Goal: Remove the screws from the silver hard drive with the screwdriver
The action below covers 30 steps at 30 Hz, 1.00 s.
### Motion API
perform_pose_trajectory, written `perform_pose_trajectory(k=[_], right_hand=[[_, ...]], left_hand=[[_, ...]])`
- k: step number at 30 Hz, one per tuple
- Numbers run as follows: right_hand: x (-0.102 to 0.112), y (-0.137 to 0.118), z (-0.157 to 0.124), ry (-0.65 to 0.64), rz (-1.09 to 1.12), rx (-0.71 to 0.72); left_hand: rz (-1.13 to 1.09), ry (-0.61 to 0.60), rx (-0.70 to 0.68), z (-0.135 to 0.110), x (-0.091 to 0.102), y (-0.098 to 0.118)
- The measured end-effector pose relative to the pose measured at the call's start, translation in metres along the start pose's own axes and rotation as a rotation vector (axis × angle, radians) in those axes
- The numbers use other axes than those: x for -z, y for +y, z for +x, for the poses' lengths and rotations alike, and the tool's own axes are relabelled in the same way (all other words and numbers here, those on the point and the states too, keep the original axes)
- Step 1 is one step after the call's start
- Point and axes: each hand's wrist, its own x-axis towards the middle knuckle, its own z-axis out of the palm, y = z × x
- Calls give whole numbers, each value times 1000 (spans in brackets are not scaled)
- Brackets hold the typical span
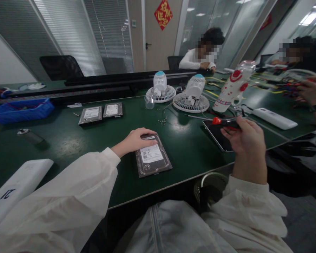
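A hard drive (153, 158) with a white label lies flat on the green table near its front edge. My left hand (137, 141) grips its far left side, thumb on the top face and fingers over the far edge. In my right hand (249, 135) is a screwdriver (225, 122) with a red and black handle, its thin shaft pointing left above the table. A dark flat tablet or phone (218, 135) lies below that hand. Small loose screws (162, 121) are scattered beyond the held drive. Two more hard drives, a left one (91, 114) and a right one (112, 110), lie farther back.
Two white fans (162, 92) (191, 100), a clear cup (149, 101) and a red-and-white bottle (230, 88) stand farther back. White power banks (275, 118) (23, 186) flank me. At left are a blue bin (21, 110) and a metal cylinder (30, 136). Other people sit opposite and at right.
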Motion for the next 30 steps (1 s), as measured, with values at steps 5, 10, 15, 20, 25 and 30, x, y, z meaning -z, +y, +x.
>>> perform_pose_trajectory(k=[5,10,15,20,25,30], right_hand=[[0,4,10,13,-24,-32],[-3,10,22,16,-40,-44],[-7,12,33,3,-41,-30],[-12,4,32,-47,11,61],[-37,-12,20,-78,80,208],[-69,-27,2,-295,153,583]], left_hand=[[1,9,-11,0,-1,1],[9,27,-25,1,-3,-1],[11,19,-22,1,-2,-3],[9,20,-22,1,-2,-2],[4,15,-20,1,-2,-1],[5,8,-9,0,0,0]])
